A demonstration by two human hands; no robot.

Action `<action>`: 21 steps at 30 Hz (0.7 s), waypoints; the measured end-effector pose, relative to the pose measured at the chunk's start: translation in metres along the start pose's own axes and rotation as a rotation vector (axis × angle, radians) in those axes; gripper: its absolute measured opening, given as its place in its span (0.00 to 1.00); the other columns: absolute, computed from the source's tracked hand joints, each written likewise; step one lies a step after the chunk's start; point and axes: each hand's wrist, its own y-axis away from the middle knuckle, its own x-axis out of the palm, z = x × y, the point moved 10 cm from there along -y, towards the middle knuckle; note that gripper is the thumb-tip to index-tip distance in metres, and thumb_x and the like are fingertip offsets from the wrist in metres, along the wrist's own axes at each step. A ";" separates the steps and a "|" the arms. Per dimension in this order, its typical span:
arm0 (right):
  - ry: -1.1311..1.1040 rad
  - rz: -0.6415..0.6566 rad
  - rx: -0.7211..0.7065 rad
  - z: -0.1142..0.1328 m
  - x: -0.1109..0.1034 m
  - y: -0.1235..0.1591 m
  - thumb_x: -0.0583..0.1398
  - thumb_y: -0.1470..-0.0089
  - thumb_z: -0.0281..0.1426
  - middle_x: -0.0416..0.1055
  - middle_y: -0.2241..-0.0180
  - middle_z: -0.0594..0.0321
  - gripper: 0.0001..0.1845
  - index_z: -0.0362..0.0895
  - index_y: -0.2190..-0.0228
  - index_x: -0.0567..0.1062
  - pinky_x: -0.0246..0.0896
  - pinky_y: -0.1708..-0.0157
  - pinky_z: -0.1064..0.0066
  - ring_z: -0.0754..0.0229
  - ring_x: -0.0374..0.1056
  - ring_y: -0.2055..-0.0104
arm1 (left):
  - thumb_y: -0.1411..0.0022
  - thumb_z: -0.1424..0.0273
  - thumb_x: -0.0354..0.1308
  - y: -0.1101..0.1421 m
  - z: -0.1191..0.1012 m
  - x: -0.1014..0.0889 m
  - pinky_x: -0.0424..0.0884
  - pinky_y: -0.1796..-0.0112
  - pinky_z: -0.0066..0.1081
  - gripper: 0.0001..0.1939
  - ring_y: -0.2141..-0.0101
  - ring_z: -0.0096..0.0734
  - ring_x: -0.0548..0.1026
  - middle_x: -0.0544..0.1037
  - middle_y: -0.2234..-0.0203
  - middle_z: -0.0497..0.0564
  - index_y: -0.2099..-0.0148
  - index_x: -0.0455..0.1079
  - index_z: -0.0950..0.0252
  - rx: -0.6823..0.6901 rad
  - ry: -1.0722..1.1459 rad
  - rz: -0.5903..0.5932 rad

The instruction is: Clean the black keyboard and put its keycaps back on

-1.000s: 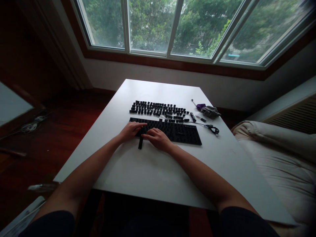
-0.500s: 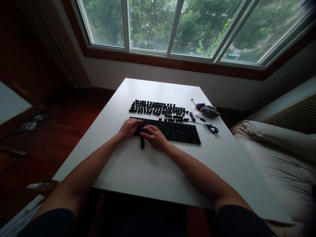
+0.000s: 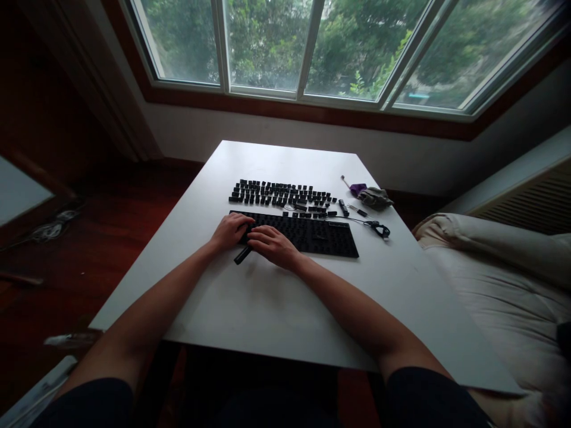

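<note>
You can read no text, brand or number here. On the keyboard [image 3: 334,242] under your left hand [image 3: 232,229] and right hand [image 3: 273,245], any markings are too dark to make out, and the loose keycaps [image 3: 253,198] beyond your hands are too small to show legible characters.

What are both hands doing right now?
Left hand: bent over the left of the keyboard; grip can't be told.
Right hand: at the black stick; grip can't be told.

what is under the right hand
Under the right hand is part of the black keyboard; a dark handle juts past its near edge. The handle's other end and the spot directly beneath the hand are covered.
</note>
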 end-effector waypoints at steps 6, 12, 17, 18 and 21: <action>0.047 -0.005 0.212 -0.027 -0.010 0.018 0.57 0.33 0.36 0.75 0.60 0.54 0.13 0.45 0.52 0.76 0.64 0.53 0.58 0.52 0.67 0.56 | 0.33 0.72 0.53 0.003 0.001 -0.003 0.70 0.47 0.43 0.15 0.51 0.40 0.74 0.80 0.55 0.51 0.49 0.77 0.58 0.028 0.009 0.024; 0.003 -0.001 0.333 -0.044 -0.005 0.029 0.58 0.35 0.36 0.73 0.60 0.54 0.12 0.45 0.55 0.78 0.66 0.54 0.59 0.52 0.65 0.56 | 0.33 0.73 0.53 0.006 0.000 -0.004 0.69 0.47 0.43 0.15 0.51 0.40 0.74 0.80 0.54 0.51 0.50 0.77 0.58 0.059 -0.002 0.038; -0.026 0.006 0.379 -0.048 0.000 0.029 0.60 0.36 0.35 0.72 0.61 0.54 0.11 0.46 0.56 0.79 0.67 0.54 0.58 0.51 0.64 0.56 | 0.35 0.74 0.54 0.007 -0.005 -0.006 0.69 0.46 0.44 0.14 0.51 0.40 0.74 0.80 0.54 0.51 0.53 0.78 0.58 0.113 0.007 0.053; -0.028 0.004 0.379 -0.047 0.000 0.029 0.59 0.35 0.35 0.72 0.61 0.54 0.11 0.46 0.56 0.79 0.67 0.54 0.58 0.51 0.64 0.56 | 0.35 0.74 0.54 0.008 -0.006 -0.007 0.69 0.46 0.44 0.13 0.51 0.40 0.74 0.80 0.54 0.51 0.54 0.78 0.58 0.127 0.009 0.061; -0.030 -0.002 0.367 -0.047 -0.002 0.028 0.59 0.35 0.36 0.72 0.62 0.55 0.12 0.46 0.55 0.79 0.67 0.55 0.59 0.52 0.64 0.56 | 0.35 0.73 0.54 0.009 -0.011 -0.009 0.69 0.46 0.44 0.12 0.51 0.40 0.74 0.80 0.54 0.51 0.56 0.78 0.58 0.157 0.012 0.080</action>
